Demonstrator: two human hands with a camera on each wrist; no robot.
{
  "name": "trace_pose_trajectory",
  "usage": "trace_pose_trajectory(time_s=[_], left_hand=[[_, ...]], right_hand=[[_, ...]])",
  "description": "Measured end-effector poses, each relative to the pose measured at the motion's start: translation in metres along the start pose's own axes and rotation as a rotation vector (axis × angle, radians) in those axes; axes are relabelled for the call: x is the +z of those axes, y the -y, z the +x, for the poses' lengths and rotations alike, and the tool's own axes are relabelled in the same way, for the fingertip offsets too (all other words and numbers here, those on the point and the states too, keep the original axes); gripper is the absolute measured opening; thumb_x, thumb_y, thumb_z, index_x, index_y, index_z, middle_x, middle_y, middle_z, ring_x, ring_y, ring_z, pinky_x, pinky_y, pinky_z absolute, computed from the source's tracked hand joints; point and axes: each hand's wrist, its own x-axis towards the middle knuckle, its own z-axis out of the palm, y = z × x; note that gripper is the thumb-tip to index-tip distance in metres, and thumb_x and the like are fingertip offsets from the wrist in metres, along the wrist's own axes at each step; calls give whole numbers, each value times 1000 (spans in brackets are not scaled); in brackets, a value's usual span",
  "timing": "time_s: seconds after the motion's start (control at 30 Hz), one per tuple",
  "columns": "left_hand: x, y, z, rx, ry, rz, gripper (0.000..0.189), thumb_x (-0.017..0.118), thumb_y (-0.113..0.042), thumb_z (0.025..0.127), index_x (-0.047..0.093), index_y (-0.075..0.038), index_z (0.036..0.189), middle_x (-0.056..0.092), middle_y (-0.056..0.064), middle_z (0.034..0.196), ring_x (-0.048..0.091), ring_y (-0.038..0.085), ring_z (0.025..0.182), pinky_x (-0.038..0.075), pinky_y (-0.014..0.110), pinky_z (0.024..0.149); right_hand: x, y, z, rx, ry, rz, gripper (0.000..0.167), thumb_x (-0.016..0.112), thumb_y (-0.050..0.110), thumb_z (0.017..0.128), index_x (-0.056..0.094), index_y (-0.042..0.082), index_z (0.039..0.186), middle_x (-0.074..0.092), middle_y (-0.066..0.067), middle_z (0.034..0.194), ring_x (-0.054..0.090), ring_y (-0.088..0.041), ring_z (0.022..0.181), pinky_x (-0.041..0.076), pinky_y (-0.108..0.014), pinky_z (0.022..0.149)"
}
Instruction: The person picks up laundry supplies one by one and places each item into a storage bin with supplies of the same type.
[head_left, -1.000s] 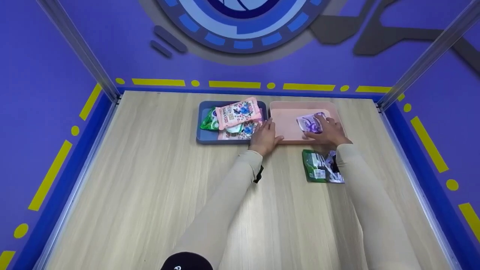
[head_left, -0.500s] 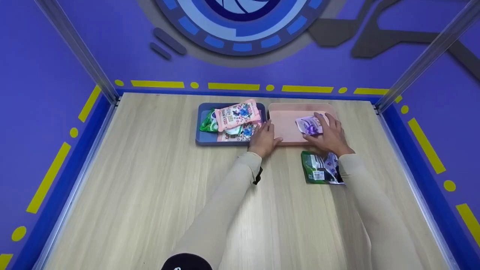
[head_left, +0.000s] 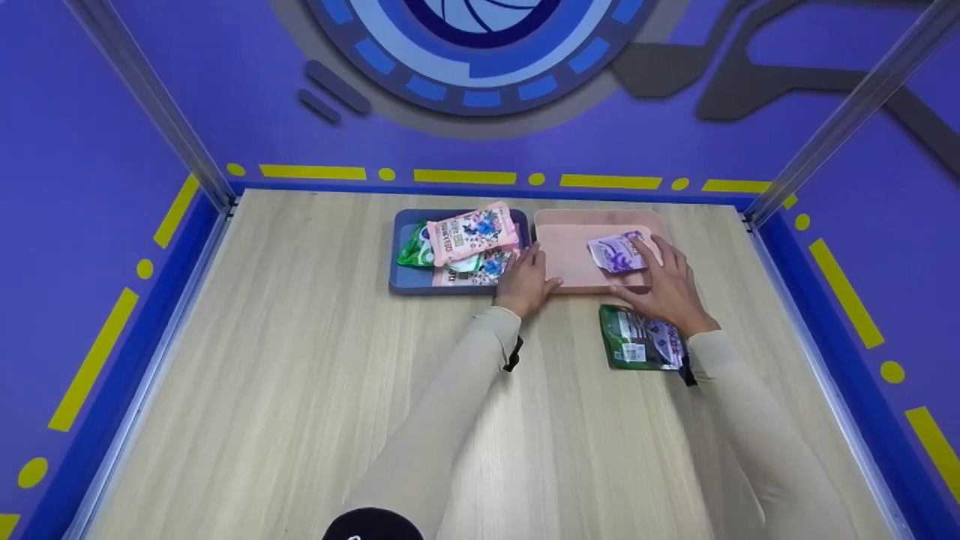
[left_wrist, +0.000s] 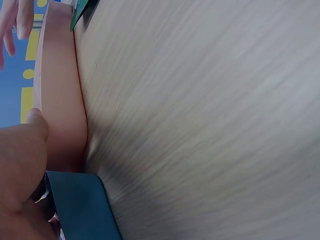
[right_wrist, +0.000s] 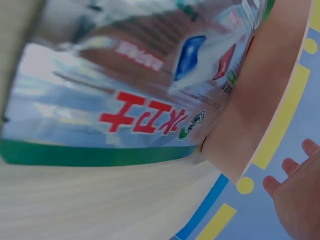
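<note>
In the head view, the left hand (head_left: 525, 283) rests where the blue tray (head_left: 412, 289) and the pink tray (head_left: 559, 286) meet. Its thumb (left_wrist: 37, 122) touches the pink tray's rim in the left wrist view. The right hand (head_left: 667, 291) is over the pink tray's front right part, fingers loosely spread beside a purple-and-white packet (head_left: 616, 253) lying inside. In the right wrist view its fingers (right_wrist: 290, 166) hold nothing. Below the right wrist, a green and silver pouch (head_left: 637, 341) lies on the table in front of the pink tray.
In the blue tray are a pink floral packet (head_left: 474, 232) on top, a green packet (head_left: 416, 246) and another floral packet (head_left: 480, 271). The wooden table (head_left: 315, 360) is enclosed by blue-purple panels (head_left: 480, 146) at the back and sides.
The right hand has drawn back and to the right, its fingers lifting away from the purple-and-white packet, which stays in the pink tray. The left hand keeps its place, and the head view has tilted slightly.
</note>
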Motion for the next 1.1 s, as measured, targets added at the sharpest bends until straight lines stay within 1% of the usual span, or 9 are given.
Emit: trace_pose_trajectory(time_s=[0.23,0.43,0.67,0.8,1.0,1.1], left_hand=[[1,1,0,2,0,-2,69,52,-53,103,45,-3,150,30,12,167,32,29,152,19,40,126],[2,1,2,9,-5,10,69,53,-54,103,46,-3,149,32,12,166,34,28,151,18,40,126],[3,1,2,9,-5,17,69,52,-53,103,45,-3,150,32,11,166,34,28,151,18,40,126],[2,1,0,14,-10,6,67,54,-52,103,46,-3,148,32,12,166,35,29,150,19,40,126],[2,1,0,13,-8,2,67,53,-52,103,46,-3,148,31,12,166,34,29,151,18,39,126],[1,1,0,14,-12,-1,67,53,-52,103,46,-3,148,32,12,166,34,29,151,17,39,126]], right_hand=[[0,-4,-19,-28,-8,9,99,79,61,82,30,29,162,17,-17,168,17,-49,149,16,-76,114],[-2,-2,-35,-43,-4,22,100,79,61,81,31,27,162,18,-16,168,17,-48,150,19,-76,113],[2,-4,-55,-90,-21,50,98,83,56,80,36,25,160,24,-18,164,21,-49,147,23,-77,110],[5,-5,-65,-101,-14,38,100,85,56,79,35,26,160,29,-18,162,24,-48,145,27,-77,109],[8,-4,-78,-128,9,41,102,86,55,78,36,23,160,34,-19,157,30,-49,139,29,-74,107],[10,-4,-83,-122,25,37,101,85,57,78,36,24,160,35,-18,157,31,-50,138,29,-74,106]])
